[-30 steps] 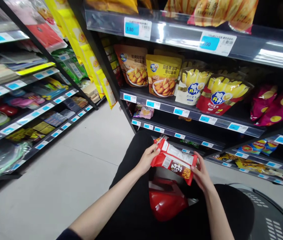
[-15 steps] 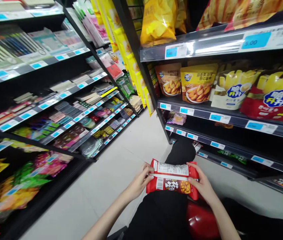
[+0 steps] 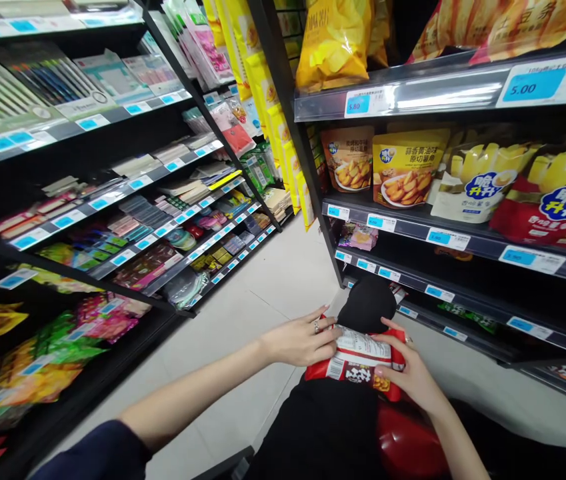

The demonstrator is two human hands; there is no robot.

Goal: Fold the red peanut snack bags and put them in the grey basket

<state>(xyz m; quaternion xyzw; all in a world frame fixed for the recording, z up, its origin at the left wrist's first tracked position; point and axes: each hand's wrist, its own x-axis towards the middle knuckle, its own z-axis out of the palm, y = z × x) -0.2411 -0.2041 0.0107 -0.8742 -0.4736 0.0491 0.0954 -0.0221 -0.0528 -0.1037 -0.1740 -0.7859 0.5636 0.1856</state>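
Observation:
A red snack packet (image 3: 359, 360) with a white label lies across my lap, on my black trousers. My right hand (image 3: 413, 373) grips its right end, thumb over the top. My left hand (image 3: 305, 341), a ring on one finger, rests on the packet's left end with fingers stretched flat. Under the packet, a glossy red object (image 3: 405, 443) shows beside my right forearm.
On the right a shelf rack (image 3: 443, 237) holds yellow and red crisp bags with blue price tags. On the left another rack (image 3: 113, 200) carries stationery and bright snack bags. A pale tiled aisle floor (image 3: 243, 320) runs between them.
The view has swung left and up toward the aisle. The packet has dropped lower onto my lap, and my left hand has shifted from pinching its edge to lying flat on it.

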